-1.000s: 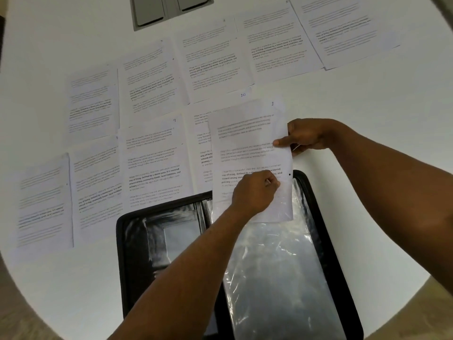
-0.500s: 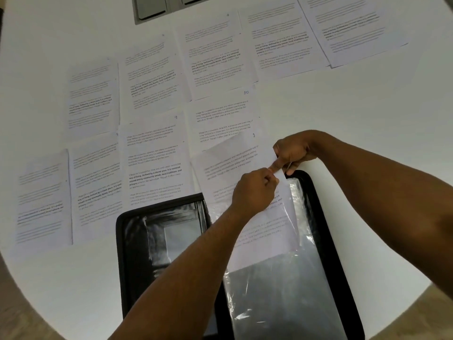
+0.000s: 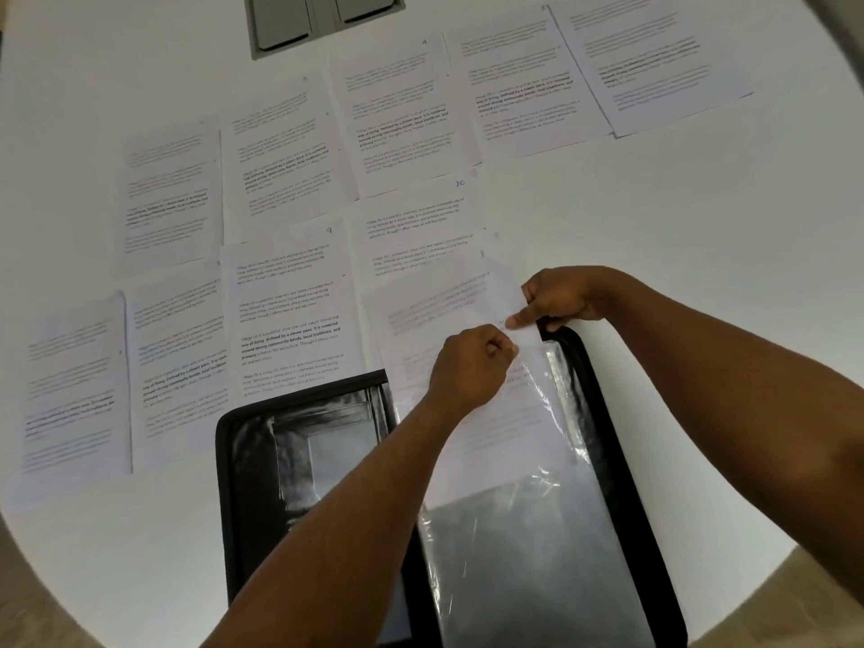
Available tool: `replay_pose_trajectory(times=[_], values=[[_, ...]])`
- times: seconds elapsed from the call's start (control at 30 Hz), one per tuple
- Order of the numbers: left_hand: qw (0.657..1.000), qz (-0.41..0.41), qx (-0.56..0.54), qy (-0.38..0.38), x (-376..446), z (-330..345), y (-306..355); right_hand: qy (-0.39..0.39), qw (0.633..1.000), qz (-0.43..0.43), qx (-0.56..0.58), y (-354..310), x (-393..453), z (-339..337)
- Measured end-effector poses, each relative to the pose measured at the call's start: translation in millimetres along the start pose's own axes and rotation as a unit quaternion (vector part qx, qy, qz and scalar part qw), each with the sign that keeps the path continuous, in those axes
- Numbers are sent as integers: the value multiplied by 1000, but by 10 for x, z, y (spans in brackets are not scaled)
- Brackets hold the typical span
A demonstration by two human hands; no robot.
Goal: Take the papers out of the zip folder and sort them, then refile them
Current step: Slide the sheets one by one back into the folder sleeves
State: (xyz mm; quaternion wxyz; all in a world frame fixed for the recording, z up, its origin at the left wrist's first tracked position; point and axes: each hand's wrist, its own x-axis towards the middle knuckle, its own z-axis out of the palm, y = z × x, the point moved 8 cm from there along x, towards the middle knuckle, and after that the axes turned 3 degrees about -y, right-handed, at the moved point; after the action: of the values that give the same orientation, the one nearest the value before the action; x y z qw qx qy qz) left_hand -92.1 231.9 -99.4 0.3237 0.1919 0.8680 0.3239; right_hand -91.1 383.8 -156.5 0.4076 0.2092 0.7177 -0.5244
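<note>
White printed papers (image 3: 280, 320) lie sorted in rows across the table (image 3: 654, 226). At centre, an open black zip folder (image 3: 622, 460). Left hand (image 3: 472, 367) and right hand (image 3: 556, 301) both pinch one sheet (image 3: 467, 437), halfway into a clear sleeve (image 3: 537, 577). Refiling looks barely begun.

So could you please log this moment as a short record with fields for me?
surface: white table
folder: black zip folder lying open, near edge of the table
sleeve: clear plastic sleeve in the folder's right half
sheet: one page partly inside the sleeve
left hand: pinches the sheet near its top
right hand: pinches the sheet's top right corner
papers: printed pages laid out in rows beyond the folder, two numbered 9 and 10
other: grey panel at the far edge
</note>
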Motion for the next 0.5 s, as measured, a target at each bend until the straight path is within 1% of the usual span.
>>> replay_pose_trajectory(times=[0.2,0.4,0.43,0.5], values=[[1000,9,10,5,-13,23,17,-64,989,18,-129,-50,-102,100],[1000,12,-4,23,-26,11,16,-111,977,32,-181,-11,-124,220],[1000,10,-11,19,-27,19,14,-96,978,24,-185,-33,-111,210],[1000,1,-15,6,-29,19,-10,-21,988,-5,-155,-99,-65,96]])
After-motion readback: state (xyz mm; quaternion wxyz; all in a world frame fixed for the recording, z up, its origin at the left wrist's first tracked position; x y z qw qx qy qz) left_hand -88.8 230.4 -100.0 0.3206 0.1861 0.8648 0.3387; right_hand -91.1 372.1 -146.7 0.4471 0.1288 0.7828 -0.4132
